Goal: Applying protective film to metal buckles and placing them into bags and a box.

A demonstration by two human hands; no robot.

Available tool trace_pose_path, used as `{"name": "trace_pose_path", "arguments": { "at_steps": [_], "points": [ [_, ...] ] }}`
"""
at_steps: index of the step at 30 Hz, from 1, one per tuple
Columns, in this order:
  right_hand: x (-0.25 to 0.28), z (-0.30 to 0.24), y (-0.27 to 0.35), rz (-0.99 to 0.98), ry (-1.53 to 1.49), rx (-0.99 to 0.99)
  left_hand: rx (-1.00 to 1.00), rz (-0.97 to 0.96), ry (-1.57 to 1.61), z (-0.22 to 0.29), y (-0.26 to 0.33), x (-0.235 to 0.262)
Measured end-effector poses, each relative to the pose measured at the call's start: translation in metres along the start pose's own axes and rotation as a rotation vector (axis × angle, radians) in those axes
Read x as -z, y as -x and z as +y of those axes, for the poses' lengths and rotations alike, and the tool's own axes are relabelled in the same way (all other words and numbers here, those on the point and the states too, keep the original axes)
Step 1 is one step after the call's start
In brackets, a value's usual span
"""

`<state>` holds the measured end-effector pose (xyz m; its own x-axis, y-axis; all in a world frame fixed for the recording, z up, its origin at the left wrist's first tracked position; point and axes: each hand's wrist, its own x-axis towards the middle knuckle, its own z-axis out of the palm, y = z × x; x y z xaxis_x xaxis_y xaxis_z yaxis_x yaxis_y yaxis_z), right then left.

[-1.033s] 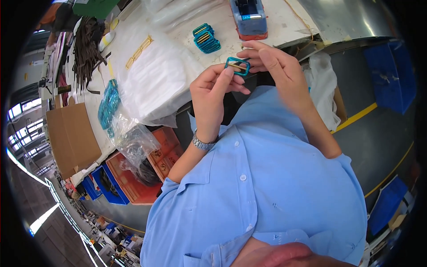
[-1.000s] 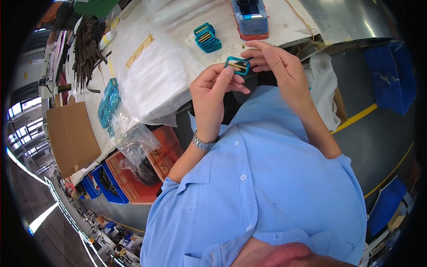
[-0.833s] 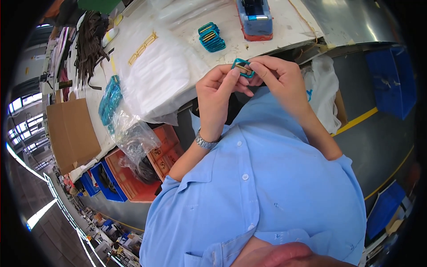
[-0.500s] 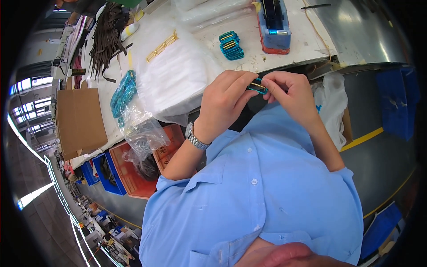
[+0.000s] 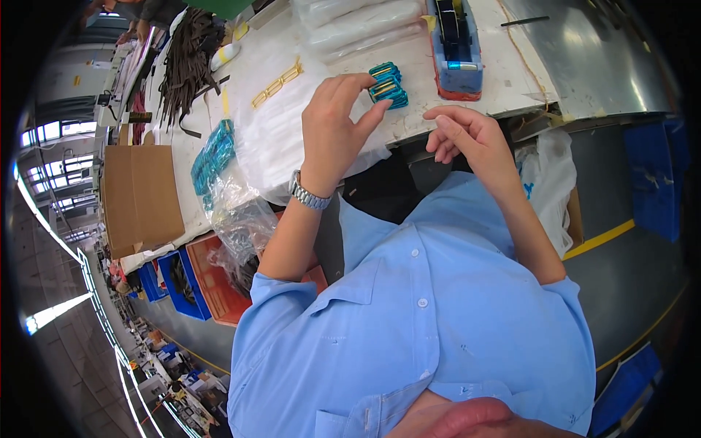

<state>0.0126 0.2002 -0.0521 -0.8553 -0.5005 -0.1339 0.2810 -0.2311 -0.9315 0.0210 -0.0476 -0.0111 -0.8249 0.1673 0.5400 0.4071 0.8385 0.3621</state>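
Note:
My left hand (image 5: 332, 124), with a metal watch on its wrist, reaches to the small stack of teal-edged rectangular buckles (image 5: 387, 89) with gold bars. Its thumb and fingers are apart at the stack's left side; whether they touch it is hard to tell. Over the table's front edge hovers my right hand (image 5: 467, 139), its fingers loosely bent and apart, with nothing in it. A row of gold buckles (image 5: 277, 84) lies on white foam sheeting (image 5: 281, 131). To the left, more teal pieces (image 5: 213, 157) lie heaped beside a clear plastic bag (image 5: 244, 219).
A blue and red tape dispenser (image 5: 458, 66) stands behind my right hand. Dark straps (image 5: 190, 58) lie at the far left, near a cardboard box (image 5: 142, 201). Orange (image 5: 215, 281) and blue crates (image 5: 182, 285) sit below the table. Another person's hands (image 5: 135, 31) show at top left.
The teal-edged buckle held between both hands has left them. My left hand has moved forward and left to the stack, its fingers spreading; my right hand has let go.

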Motion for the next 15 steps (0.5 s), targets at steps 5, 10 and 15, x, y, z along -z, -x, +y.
{"name": "trace_pose_path", "arguments": {
  "at_steps": [5,10,15],
  "points": [
    [0.008,0.002,0.005,-0.015,0.079,-0.002,0.018,-0.064,-0.075,-0.02,-0.009,-0.005],
    [0.014,-0.007,0.006,0.007,0.11,0.024,0.076,-0.07,-0.041,-0.027,-0.007,0.001],
    [0.023,-0.036,0.01,0.209,0.225,0.243,0.207,0.051,-0.131,-0.054,-0.008,0.044]
  ]
}}
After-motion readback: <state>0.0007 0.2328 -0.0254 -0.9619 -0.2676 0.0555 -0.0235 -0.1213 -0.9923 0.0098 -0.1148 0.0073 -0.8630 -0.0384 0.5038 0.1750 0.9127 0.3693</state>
